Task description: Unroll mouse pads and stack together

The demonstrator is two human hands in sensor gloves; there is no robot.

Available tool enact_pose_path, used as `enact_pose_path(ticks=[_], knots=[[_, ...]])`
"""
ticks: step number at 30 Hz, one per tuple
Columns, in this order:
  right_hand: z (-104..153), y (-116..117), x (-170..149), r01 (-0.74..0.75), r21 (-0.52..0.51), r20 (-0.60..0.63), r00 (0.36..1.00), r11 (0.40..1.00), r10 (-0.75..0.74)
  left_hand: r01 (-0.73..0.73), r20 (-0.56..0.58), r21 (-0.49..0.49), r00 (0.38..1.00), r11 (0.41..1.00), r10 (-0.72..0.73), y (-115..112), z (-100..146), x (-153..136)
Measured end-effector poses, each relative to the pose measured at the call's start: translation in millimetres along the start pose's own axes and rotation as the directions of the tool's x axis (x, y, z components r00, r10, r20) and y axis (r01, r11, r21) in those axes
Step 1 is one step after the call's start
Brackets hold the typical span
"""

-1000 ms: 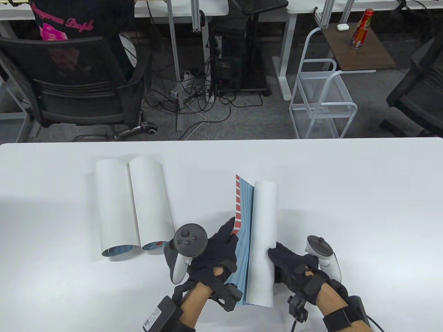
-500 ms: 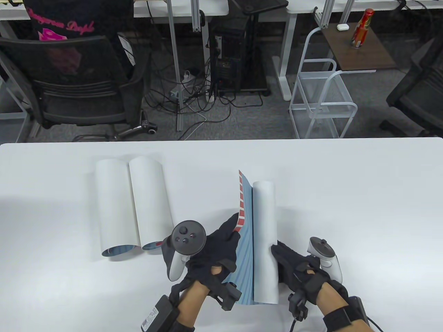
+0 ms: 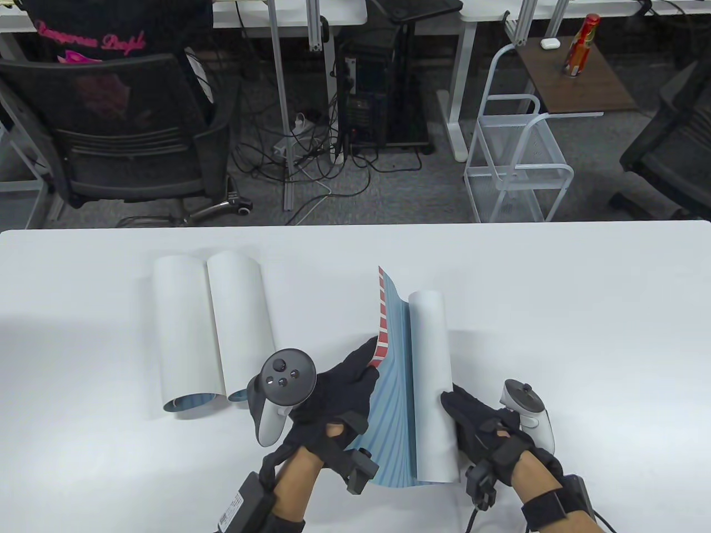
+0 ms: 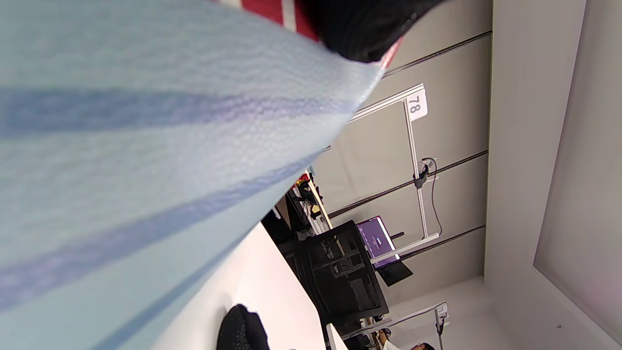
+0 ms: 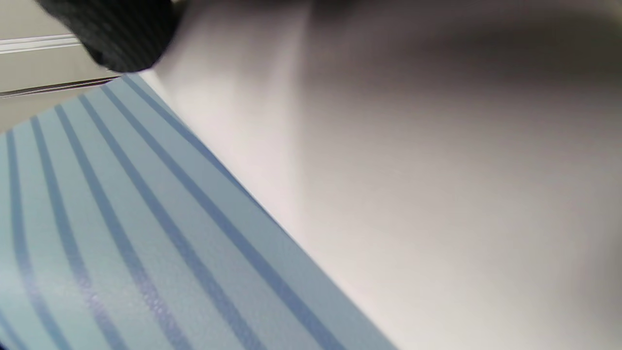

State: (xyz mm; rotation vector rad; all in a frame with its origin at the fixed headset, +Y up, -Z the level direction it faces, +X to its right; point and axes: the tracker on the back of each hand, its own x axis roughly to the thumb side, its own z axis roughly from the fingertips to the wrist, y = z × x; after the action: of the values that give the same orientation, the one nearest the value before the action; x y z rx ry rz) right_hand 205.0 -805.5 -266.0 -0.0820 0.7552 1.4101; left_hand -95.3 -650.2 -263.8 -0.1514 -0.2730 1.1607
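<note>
A half-unrolled mouse pad (image 3: 397, 388), blue-striped with a red-and-white edge and a white back, lies near the table's front middle. My left hand (image 3: 344, 394) pinches its free red-edged side and lifts it. My right hand (image 3: 472, 422) holds the white rolled part (image 3: 430, 377) from the right. The left wrist view shows the striped face (image 4: 146, 160) close up under a fingertip (image 4: 359, 29). The right wrist view shows the stripes (image 5: 121, 243) beside the white roll (image 5: 413, 194). Two more rolled pads (image 3: 183, 333) (image 3: 241, 325) lie side by side at the left.
The white table (image 3: 583, 311) spreads wide to the right and back. Beyond its far edge stand a black office chair (image 3: 128, 133), a white wire rack (image 3: 516, 161) and a side table with a bottle (image 3: 580, 44).
The pad has opened wider: my left hand drew the red-edged side to the left and my right hand shifted the roll a little to the right. The two rolls at the left stayed put.
</note>
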Motion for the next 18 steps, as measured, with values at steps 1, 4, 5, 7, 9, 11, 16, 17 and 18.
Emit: enact_pose_path(ticks=[1,4,5,7,9,11,16,17,18], knots=[[0,-1,-1,0.0,-0.004,-0.005,1.0,1.0,0.0,-0.004,0.006,0.001,1.0,1.0,0.004,1,0,1],[0,-4,-2,0.006,-0.011,-0.011,1.0,1.0,-0.006,-0.01,0.021,0.004,1.0,1.0,0.01,4,2,4],[0,-5,-2,0.007,-0.013,-0.012,1.0,1.0,-0.007,-0.011,0.025,0.003,1.0,1.0,0.011,5,2,5],[0,-5,-2,0.006,-0.015,-0.013,1.0,1.0,-0.006,-0.011,0.033,0.001,0.999,1.0,0.011,7,3,7],[1,-5,-2,0.004,-0.017,-0.015,1.0,1.0,-0.004,-0.01,0.039,0.002,0.999,1.0,0.01,8,3,8],[1,-4,-1,0.004,-0.016,-0.017,1.0,1.0,-0.005,-0.008,0.045,0.003,0.999,1.0,0.008,9,4,9],[2,-3,-1,0.008,-0.01,-0.021,1.0,1.0,-0.008,0.013,0.065,0.008,0.998,1.0,-0.013,12,6,15],[2,-3,-1,0.01,-0.007,-0.022,1.0,1.0,-0.01,0.02,0.068,0.012,0.997,1.0,-0.021,12,7,16],[3,-3,0,0.011,-0.004,-0.023,1.0,1.0,-0.011,0.03,0.073,0.018,0.997,0.999,-0.031,13,7,17]])
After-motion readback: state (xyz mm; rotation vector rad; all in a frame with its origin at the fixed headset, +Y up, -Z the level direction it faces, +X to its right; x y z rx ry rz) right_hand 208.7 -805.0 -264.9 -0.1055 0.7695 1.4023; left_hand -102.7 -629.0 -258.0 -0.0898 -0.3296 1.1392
